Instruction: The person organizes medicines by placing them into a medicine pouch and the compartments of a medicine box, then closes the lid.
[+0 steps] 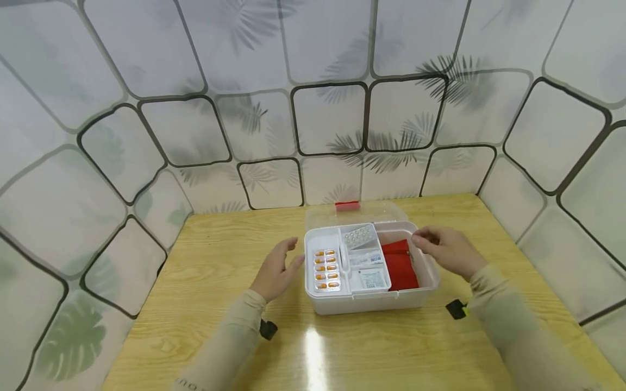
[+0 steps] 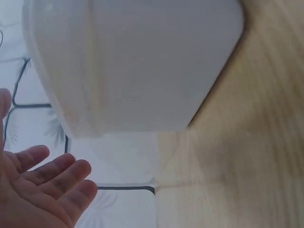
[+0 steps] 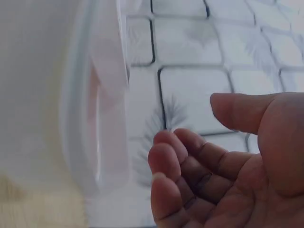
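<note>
A white plastic storage box (image 1: pixel 371 304) stands on the table, its clear lid (image 1: pixel 371 214) tipped back behind it. A white divided tray (image 1: pixel 344 231) fills its left and middle. The tray holds a blister pack of orange capsules (image 1: pixel 326 270), a blister pack of round pale tablets (image 1: pixel 358 237) and small printed packets (image 1: pixel 371 278). At the right, a red zippered pouch (image 1: pixel 400 266) lies down in the box. My left hand (image 1: pixel 276 271) hovers just left of the box, fingers loosely bent and empty. Over the right rim, my right hand (image 1: pixel 450 251) holds nothing, its thumb apart from the curled fingers (image 3: pixel 164 159).
The wooden table (image 1: pixel 220 244) reaches a patterned cloth wall (image 1: pixel 264 130) at the back, with cloth at both sides too. A red latch (image 1: pixel 347 206) sits on the lid's far edge. Small black pieces (image 1: pixel 457 309) show beside each wrist.
</note>
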Tool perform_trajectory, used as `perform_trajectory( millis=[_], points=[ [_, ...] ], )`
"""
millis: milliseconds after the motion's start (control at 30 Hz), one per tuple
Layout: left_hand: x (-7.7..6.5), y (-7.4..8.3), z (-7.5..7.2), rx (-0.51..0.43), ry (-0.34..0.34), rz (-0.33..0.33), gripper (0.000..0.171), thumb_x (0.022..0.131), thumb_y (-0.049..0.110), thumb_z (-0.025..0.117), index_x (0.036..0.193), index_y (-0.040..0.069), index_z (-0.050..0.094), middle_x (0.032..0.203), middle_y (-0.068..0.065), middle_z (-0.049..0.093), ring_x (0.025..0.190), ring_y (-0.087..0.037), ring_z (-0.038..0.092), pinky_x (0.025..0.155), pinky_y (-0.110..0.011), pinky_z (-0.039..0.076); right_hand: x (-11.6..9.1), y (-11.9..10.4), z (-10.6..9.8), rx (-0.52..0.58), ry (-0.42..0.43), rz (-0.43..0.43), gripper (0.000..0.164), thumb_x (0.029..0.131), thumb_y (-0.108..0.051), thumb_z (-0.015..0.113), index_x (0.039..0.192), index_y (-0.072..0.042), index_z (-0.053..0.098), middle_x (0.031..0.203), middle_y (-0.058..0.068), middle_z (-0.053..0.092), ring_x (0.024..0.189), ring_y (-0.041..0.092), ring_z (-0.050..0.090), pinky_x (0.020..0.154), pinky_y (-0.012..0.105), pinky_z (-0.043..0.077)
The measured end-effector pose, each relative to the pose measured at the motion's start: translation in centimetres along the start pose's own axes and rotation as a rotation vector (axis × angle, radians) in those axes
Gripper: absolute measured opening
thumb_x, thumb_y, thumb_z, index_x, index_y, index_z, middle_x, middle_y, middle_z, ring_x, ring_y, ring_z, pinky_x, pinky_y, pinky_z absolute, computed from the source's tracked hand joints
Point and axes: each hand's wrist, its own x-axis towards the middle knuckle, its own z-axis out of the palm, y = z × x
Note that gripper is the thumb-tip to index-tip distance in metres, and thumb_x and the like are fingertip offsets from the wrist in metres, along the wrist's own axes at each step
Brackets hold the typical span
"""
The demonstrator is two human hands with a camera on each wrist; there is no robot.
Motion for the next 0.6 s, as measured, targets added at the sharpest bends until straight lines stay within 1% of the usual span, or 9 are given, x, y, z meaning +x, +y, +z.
perform_trajectory(
  millis=[100, 167, 267, 300, 367, 433, 500, 533, 600],
  points=[
    [1.9, -0.4, -0.7, -0.122, -0.02, -0.128, 0.052, 0.102, 0.038, 0.044, 0.141, 0.004, 0.041, 0.136, -0.017, 0.051, 0.125, -0.03, 0.049, 0.1, -0.049, 0.041, 1.9, 2.6, -1.8, 0.144, -0.097, 0.107, 0.059, 0.099, -0.044, 0.049, 0.13, 0.007, 0.05, 0.117, 0.022, 0.06, 0.103, 0.031, 0.059, 0.081, 0.037, 0.051],
    [3.2, -0.7, -0.9, -0.197, -0.044, -0.214, 0.056, 0.102, 0.044, 0.041, 0.142, 0.005, 0.04, 0.134, -0.017, 0.053, 0.124, -0.03, 0.05, 0.102, -0.047, 0.04, 3.3, 4.5, -2.2, 0.23, -0.154, 0.175, 0.07, 0.098, -0.05, 0.046, 0.136, 0.008, 0.043, 0.127, 0.026, 0.054, 0.111, 0.033, 0.056, 0.089, 0.04, 0.049],
    [5.0, -1.3, -0.7, -0.305, -0.095, -0.338, 0.064, 0.1, 0.053, 0.038, 0.143, 0.005, 0.039, 0.133, -0.016, 0.054, 0.121, -0.03, 0.052, 0.102, -0.046, 0.041, 5.1, 6.5, -1.8, 0.337, -0.222, 0.227, 0.08, 0.097, -0.056, 0.041, 0.141, 0.011, 0.034, 0.136, 0.03, 0.046, 0.119, 0.035, 0.052, 0.099, 0.046, 0.044],
    [5.6, -1.4, -0.5, -0.345, -0.117, -0.379, 0.067, 0.099, 0.056, 0.037, 0.143, 0.004, 0.037, 0.132, -0.016, 0.054, 0.121, -0.03, 0.052, 0.102, -0.045, 0.04, 5.6, 6.9, -1.5, 0.365, -0.243, 0.234, 0.082, 0.098, -0.057, 0.039, 0.142, 0.012, 0.032, 0.139, 0.031, 0.043, 0.121, 0.034, 0.051, 0.101, 0.047, 0.041],
    [6.6, -1.8, 0.0, -0.409, -0.161, -0.444, 0.07, 0.099, 0.056, 0.035, 0.144, 0.002, 0.035, 0.132, -0.017, 0.054, 0.119, -0.03, 0.052, 0.102, -0.045, 0.04, 6.6, 7.5, -0.9, 0.42, -0.272, 0.251, 0.082, 0.098, -0.058, 0.036, 0.143, 0.011, 0.032, 0.141, 0.03, 0.041, 0.123, 0.033, 0.05, 0.104, 0.048, 0.038],
    [7.4, -2.1, 0.6, -0.465, -0.193, -0.492, 0.07, 0.101, 0.054, 0.033, 0.145, -0.001, 0.032, 0.13, -0.018, 0.055, 0.118, -0.03, 0.053, 0.103, -0.044, 0.04, 7.4, 7.7, -0.3, 0.453, -0.292, 0.257, 0.079, 0.099, -0.057, 0.033, 0.142, 0.009, 0.035, 0.141, 0.027, 0.043, 0.122, 0.03, 0.05, 0.106, 0.048, 0.036],
    [7.9, -2.3, 1.1, -0.501, -0.21, -0.526, 0.069, 0.102, 0.051, 0.032, 0.145, -0.003, 0.032, 0.127, -0.018, 0.056, 0.115, -0.029, 0.055, 0.103, -0.043, 0.04, 8.1, 7.7, 0.1, 0.462, -0.299, 0.271, 0.076, 0.099, -0.057, 0.033, 0.14, 0.007, 0.041, 0.137, 0.022, 0.05, 0.119, 0.027, 0.052, 0.106, 0.048, 0.036],
    [8.1, -2.4, 1.2, -0.517, -0.215, -0.534, 0.068, 0.102, 0.05, 0.032, 0.144, -0.003, 0.033, 0.126, -0.019, 0.056, 0.114, -0.029, 0.055, 0.102, -0.042, 0.041, 8.3, 7.7, 0.3, 0.467, -0.297, 0.285, 0.074, 0.099, -0.057, 0.034, 0.138, 0.005, 0.044, 0.133, 0.019, 0.053, 0.117, 0.026, 0.053, 0.106, 0.048, 0.036],
    [8.4, -2.6, 1.3, -0.539, -0.222, -0.543, 0.065, 0.103, 0.048, 0.032, 0.143, -0.003, 0.036, 0.125, -0.018, 0.056, 0.113, -0.028, 0.056, 0.102, -0.041, 0.042, 8.6, 7.5, 0.6, 0.456, -0.304, 0.296, 0.073, 0.099, -0.057, 0.035, 0.137, 0.004, 0.046, 0.128, 0.014, 0.057, 0.114, 0.024, 0.054, 0.105, 0.048, 0.037]
  ],
)
